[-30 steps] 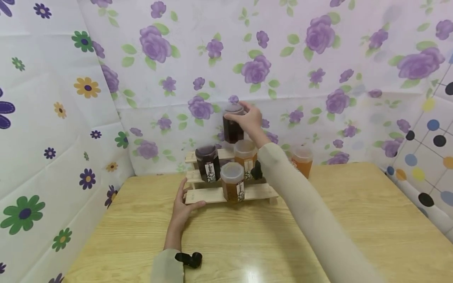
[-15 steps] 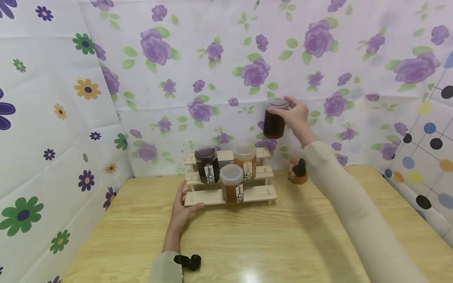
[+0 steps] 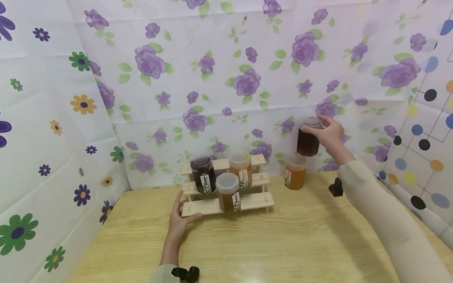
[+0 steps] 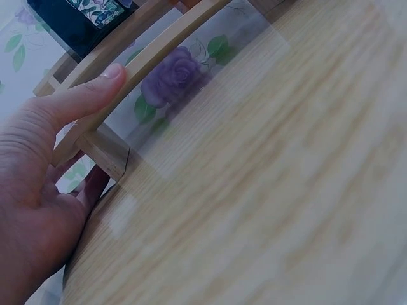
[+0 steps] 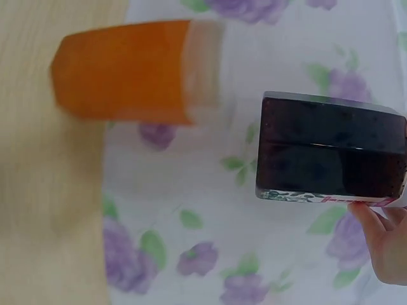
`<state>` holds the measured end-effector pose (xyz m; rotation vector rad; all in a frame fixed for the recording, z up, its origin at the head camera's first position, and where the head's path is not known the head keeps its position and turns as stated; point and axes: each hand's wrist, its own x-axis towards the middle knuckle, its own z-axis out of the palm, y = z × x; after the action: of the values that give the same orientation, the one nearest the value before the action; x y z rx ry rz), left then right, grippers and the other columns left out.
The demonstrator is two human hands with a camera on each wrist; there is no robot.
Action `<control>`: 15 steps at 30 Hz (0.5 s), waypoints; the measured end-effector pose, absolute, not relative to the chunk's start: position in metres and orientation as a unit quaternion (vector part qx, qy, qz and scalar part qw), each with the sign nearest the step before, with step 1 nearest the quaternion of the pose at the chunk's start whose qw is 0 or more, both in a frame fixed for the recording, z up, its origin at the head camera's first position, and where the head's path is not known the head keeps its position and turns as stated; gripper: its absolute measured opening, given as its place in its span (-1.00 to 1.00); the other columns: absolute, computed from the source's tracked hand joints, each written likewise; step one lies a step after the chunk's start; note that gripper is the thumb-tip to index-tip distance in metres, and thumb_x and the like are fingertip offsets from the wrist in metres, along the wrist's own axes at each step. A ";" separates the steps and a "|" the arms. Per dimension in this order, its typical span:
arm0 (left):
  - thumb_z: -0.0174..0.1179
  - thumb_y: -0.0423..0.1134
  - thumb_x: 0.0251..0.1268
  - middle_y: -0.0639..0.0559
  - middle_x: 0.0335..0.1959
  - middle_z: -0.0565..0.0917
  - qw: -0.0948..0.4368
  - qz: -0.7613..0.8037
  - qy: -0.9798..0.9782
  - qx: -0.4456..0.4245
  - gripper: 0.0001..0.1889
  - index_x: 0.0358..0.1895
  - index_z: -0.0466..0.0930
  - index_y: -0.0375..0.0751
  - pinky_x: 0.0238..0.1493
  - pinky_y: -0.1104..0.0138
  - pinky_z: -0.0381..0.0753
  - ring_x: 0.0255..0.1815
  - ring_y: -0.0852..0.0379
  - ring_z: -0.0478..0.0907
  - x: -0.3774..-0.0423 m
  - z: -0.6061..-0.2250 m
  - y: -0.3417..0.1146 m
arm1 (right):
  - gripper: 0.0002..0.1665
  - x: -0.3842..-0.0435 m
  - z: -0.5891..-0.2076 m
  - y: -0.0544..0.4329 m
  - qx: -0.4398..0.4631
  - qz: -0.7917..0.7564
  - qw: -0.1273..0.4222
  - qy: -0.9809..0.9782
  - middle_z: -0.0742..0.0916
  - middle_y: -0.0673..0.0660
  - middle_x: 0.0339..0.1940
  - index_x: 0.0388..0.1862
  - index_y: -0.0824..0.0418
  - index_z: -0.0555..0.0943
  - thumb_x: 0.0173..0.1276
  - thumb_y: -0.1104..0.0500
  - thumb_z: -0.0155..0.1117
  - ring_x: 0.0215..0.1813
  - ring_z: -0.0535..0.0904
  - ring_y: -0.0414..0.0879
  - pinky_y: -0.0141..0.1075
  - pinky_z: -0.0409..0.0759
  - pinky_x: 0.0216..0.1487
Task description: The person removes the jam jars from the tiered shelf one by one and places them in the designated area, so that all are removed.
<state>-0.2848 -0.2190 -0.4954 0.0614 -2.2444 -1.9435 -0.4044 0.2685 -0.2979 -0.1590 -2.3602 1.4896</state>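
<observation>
My right hand (image 3: 332, 135) grips a dark jar (image 3: 308, 142) near its lid, holding it up in front of the flowered backdrop. In the right wrist view, the thumb or a finger presses the labelled side of that dark jar (image 5: 331, 152). Just below and left of it stands an orange jar (image 3: 298, 177) on the table. My left hand (image 3: 178, 221) holds the left end of a three-step wooden shelf (image 3: 202, 207); its thumb lies over the lowest board, with fingers behind. The shelf bears another dark jar (image 3: 203, 171), an amber jar (image 3: 235, 169) and a brown-amber jar (image 3: 224, 198).
The wooden table (image 3: 247, 239) reaches back to a white cloth backdrop (image 3: 155, 102) with purple flowers. A daisy-patterned cloth (image 3: 42, 118) hangs at the left, a dotted cloth (image 3: 429, 157) at the right. Black wrist cameras are strapped to both sleeves.
My right hand has carried the dark jar from above the shelf rightward, then lower, to above and right of the orange jar. My left hand keeps its hold on the shelf.
</observation>
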 end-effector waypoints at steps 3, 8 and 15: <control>0.50 -0.37 -0.04 -0.12 0.37 0.31 0.085 -0.652 -0.753 0.021 0.16 0.55 -0.07 0.34 0.00 0.49 0.49 0.16 0.09 0.41 -0.284 -0.498 -0.219 | 0.15 -0.401 -0.309 0.281 -0.073 0.519 0.163 -0.836 0.26 0.15 0.57 0.52 0.06 0.25 0.02 -0.33 0.47 0.52 0.25 0.13 -0.04 0.43 0.36; 0.50 -0.38 -0.04 -0.13 0.38 0.31 0.082 -0.655 -0.751 0.019 0.15 0.55 -0.06 0.34 0.02 0.48 0.48 0.21 0.02 0.40 -0.284 -0.497 -0.218 | 0.17 -0.396 -0.318 0.293 -0.095 0.557 0.158 -0.810 0.19 0.13 0.60 0.54 0.09 0.21 0.04 -0.31 0.47 0.61 0.05 0.08 -0.04 0.25 0.49; 0.49 -0.39 -0.02 -0.14 0.41 0.27 0.078 -0.658 -0.748 0.021 0.16 0.56 -0.09 0.35 0.10 0.42 0.43 0.31 -0.08 0.35 -0.285 -0.494 -0.219 | 0.16 -0.392 -0.329 0.299 -0.090 0.560 0.159 -0.808 0.17 0.12 0.60 0.54 0.15 0.18 0.07 -0.25 0.48 0.61 0.04 0.08 -0.06 0.18 0.53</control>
<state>-0.2850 -0.2195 -0.4938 0.0622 -2.2400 -1.9711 -0.3924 0.2995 -0.3293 -0.2584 -2.3108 1.6013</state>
